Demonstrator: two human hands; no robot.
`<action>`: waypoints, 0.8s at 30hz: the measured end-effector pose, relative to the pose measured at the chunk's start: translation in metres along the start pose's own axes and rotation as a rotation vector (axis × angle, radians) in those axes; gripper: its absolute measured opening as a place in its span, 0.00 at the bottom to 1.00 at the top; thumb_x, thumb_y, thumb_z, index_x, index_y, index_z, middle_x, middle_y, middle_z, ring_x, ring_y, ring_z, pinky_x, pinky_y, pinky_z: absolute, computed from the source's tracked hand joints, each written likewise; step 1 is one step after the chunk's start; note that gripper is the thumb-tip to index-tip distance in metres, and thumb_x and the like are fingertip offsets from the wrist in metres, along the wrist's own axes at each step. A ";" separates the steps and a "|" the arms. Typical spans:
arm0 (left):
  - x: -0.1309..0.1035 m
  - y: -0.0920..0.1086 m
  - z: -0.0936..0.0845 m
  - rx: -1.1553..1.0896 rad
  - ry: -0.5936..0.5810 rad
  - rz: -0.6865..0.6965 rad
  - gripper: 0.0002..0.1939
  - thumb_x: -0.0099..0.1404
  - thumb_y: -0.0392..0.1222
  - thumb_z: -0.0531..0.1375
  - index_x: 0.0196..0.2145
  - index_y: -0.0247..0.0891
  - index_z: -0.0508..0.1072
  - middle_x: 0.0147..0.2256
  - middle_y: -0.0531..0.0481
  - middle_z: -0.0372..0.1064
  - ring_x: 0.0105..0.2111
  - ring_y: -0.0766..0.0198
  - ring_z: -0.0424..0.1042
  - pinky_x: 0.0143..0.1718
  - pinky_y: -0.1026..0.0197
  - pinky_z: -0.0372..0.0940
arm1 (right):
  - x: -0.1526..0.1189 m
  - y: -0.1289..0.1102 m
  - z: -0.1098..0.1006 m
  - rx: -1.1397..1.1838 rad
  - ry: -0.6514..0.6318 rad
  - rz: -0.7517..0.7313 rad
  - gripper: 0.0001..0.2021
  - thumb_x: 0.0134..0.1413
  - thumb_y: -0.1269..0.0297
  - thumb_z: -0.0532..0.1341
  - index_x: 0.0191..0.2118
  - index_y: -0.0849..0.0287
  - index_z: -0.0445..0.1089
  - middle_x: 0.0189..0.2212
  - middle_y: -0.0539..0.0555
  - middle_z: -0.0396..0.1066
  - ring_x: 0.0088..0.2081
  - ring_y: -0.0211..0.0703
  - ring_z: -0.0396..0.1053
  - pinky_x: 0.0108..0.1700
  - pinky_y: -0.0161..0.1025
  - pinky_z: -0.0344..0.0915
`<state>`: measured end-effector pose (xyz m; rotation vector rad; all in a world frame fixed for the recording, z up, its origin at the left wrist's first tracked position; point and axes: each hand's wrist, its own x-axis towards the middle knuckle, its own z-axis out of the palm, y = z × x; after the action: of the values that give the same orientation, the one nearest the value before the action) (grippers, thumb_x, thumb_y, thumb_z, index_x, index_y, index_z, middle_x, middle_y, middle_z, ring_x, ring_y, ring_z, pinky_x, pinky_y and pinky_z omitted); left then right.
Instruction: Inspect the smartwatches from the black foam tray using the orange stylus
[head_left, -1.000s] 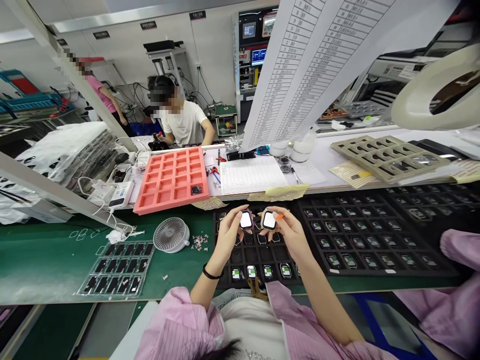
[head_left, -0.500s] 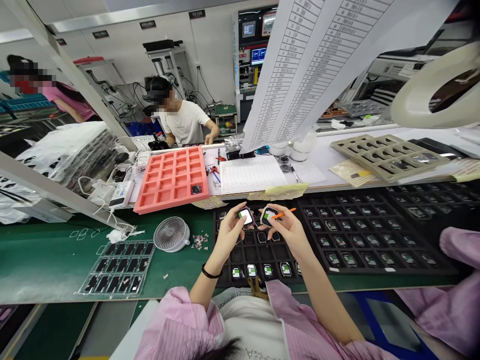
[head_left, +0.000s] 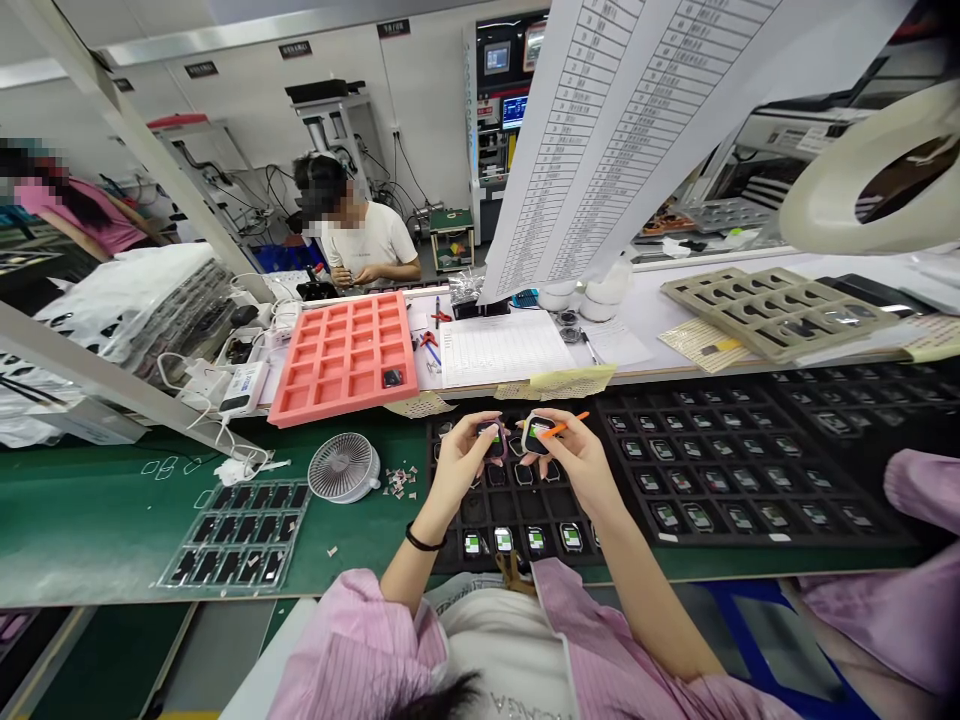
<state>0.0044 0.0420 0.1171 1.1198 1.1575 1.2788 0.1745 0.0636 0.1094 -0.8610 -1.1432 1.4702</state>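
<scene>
My left hand (head_left: 459, 462) is closed round a smartwatch (head_left: 493, 440) with a dark, purplish rim, its thumb lying over the screen. In my right hand (head_left: 576, 450) is another smartwatch (head_left: 537, 432) with a pale rim and a green and white screen. An orange stick-like tool (head_left: 568, 425) also pokes out between the right-hand fingers; its exact kind is unclear. Both watches are held side by side, a little apart, above a black compartment tray (head_left: 480, 510). Several watches with lit green and white screens, such as one watch (head_left: 503, 541), lie in its front row.
Left of my hands stand a small round fan (head_left: 343, 468), scattered small pieces (head_left: 400, 484) and a clear tray (head_left: 289, 550) of black parts. A larger black tray (head_left: 739, 545) of watches lies right. On the shelf ahead rests a pink tray (head_left: 341, 345); hanging paper sheets (head_left: 592, 150) block the upper view.
The left watch's screen has gone from mostly white to dark with green and white, and it is slightly tilted. Across the shelf, a seated co-worker has drawn their hands together.
</scene>
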 end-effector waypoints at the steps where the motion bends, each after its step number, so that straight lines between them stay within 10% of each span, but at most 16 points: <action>1: 0.000 -0.001 0.000 0.003 -0.015 0.002 0.22 0.62 0.51 0.61 0.50 0.36 0.71 0.39 0.44 0.73 0.20 0.75 0.64 0.14 0.73 0.53 | 0.000 0.000 0.000 -0.001 -0.002 0.002 0.17 0.51 0.55 0.65 0.45 0.56 0.69 0.37 0.55 0.75 0.24 0.41 0.74 0.18 0.34 0.65; 24: 0.000 -0.005 -0.004 -0.034 -0.062 -0.004 0.26 0.63 0.52 0.60 0.57 0.41 0.66 0.48 0.42 0.68 0.29 0.70 0.66 0.19 0.72 0.62 | -0.004 -0.003 -0.006 -0.081 -0.152 -0.033 0.21 0.54 0.58 0.64 0.54 0.50 0.66 0.49 0.58 0.71 0.25 0.38 0.70 0.26 0.43 0.74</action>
<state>0.0012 0.0417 0.1115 1.1240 1.0881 1.2472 0.1816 0.0611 0.1105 -0.7924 -1.3313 1.4908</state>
